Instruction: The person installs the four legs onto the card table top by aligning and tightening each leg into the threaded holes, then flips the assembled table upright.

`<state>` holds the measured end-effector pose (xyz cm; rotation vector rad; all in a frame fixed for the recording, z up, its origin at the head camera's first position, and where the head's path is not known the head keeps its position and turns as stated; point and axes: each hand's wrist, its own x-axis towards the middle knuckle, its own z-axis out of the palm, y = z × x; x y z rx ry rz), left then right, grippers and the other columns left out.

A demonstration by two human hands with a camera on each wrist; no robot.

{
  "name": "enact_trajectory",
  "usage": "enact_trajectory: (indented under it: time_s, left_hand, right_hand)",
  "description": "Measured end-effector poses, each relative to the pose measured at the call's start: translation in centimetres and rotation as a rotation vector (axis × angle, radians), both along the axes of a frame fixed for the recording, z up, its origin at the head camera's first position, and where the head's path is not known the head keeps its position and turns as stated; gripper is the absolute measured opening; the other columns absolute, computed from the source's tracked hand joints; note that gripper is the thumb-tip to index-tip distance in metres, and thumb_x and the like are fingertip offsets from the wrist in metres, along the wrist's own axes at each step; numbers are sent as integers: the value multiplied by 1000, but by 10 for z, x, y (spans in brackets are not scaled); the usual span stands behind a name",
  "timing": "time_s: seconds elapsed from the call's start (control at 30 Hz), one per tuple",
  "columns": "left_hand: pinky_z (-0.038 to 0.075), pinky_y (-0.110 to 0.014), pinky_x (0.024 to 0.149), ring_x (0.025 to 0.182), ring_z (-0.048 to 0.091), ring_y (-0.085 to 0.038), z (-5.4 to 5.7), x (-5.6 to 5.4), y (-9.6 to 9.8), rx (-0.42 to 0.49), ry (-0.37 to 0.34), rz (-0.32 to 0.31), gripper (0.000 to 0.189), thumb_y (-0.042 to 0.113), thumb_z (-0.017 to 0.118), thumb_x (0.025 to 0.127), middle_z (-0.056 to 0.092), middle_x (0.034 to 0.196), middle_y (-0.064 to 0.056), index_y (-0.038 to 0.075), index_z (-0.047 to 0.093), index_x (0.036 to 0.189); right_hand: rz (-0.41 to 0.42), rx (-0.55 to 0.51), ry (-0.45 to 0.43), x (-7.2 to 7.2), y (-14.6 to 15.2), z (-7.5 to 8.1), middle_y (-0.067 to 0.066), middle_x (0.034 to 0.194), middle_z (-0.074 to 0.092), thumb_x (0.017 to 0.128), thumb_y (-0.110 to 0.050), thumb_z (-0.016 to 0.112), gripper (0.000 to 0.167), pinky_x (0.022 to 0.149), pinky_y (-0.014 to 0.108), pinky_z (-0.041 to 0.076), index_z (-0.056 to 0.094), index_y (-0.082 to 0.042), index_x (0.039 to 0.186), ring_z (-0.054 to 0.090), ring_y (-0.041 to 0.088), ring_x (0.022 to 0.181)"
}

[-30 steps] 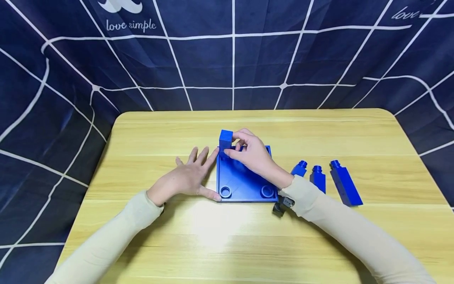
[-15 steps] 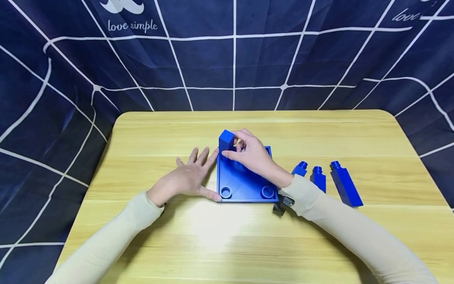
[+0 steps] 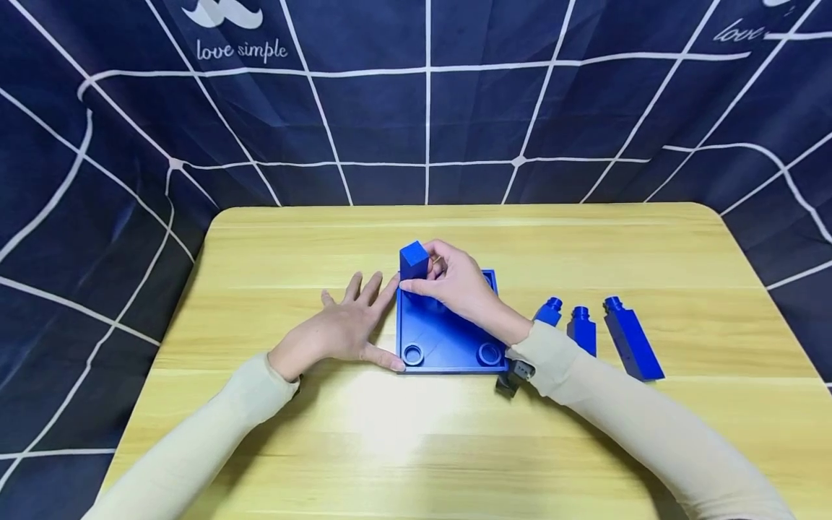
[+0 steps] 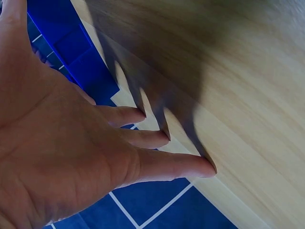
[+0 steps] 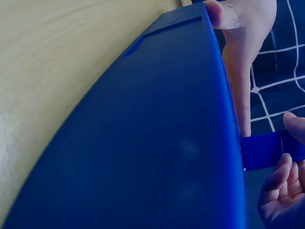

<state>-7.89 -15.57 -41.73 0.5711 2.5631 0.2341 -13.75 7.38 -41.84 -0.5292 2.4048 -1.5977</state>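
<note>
A square blue panel (image 3: pixel 455 332) with a raised rim and round corner sockets lies on the table. At its far left corner stands a square blue leg (image 3: pixel 414 261), upright, its lower end hidden. My right hand (image 3: pixel 464 289) pinches this leg between thumb and fingers; the right wrist view also shows the pinched leg (image 5: pixel 264 150) beside the panel's smooth side (image 5: pixel 143 124). My left hand (image 3: pixel 341 328) lies with fingers spread, its thumb and index fingertip at the panel's left edge. In the left wrist view, the left hand's (image 4: pixel 66 138) fingers reach over the wood.
Three more blue legs lie right of the panel: one (image 3: pixel 549 310) partly behind the right sleeve, a middle one (image 3: pixel 583 336) and a longer-looking one (image 3: pixel 633 343), each with a threaded-looking end. A dark grid-patterned cloth (image 3: pixel 364 123) hangs behind the wooden table (image 3: pixel 292 433).
The leg has turned about its upright axis at the far left corner. My right thumb has shifted slightly left and nearer along with it. My left hand stays put at the panel's edge.
</note>
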Motion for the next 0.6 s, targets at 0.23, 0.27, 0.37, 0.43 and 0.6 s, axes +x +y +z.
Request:
enact_trajectory:
  time_s: [0.23, 0.27, 0.37, 0.43, 0.6]
  left_hand:
    - [18, -95, 103, 161, 0, -58, -2, 7, 0, 20, 1, 7, 146, 89, 74, 78, 0, 180, -24, 22, -13, 175]
    - [18, -95, 103, 161, 0, -58, -2, 8, -1, 20, 2, 7, 147, 89, 74, 78, 0, 180, -24, 22, -13, 175]
    - [19, -96, 102, 160, 1, -59, -2, 8, -1, 21, 13, 5, 147, 89, 74, 78, 1, 180, -24, 22, -12, 176]
    - [19, -95, 102, 160, 1, -59, -2, 7, -1, 18, 20, 3, 146, 89, 74, 78, 0, 180, -24, 22, -13, 175]
    - [19, -95, 103, 161, 0, -58, 0, 2, 1, 16, 24, -6, 146, 89, 73, 78, -1, 180, -23, 23, -13, 175]
  right_hand:
    - [-12, -35, -2, 5, -1, -6, 5, 92, 68, 90, -14, 93, 32, 63, 25, 46, 73, -6, 114, 63, 23, 82]
    - [-16, -24, 5, 6, -1, -6, 5, 95, 69, 90, -14, 93, 32, 66, 26, 48, 73, -5, 114, 64, 23, 85]
    - [-34, 13, 39, 6, 0, -6, 6, 107, 69, 90, -18, 94, 35, 76, 29, 51, 73, -6, 116, 67, 23, 95]
    - [-46, 32, 55, 6, 0, -5, 6, 111, 68, 90, -20, 94, 37, 79, 32, 52, 73, -7, 118, 68, 23, 100]
    - [-46, 21, 40, 5, 2, -4, 7, 101, 74, 91, -17, 90, 35, 64, 31, 50, 73, -8, 120, 70, 25, 93]
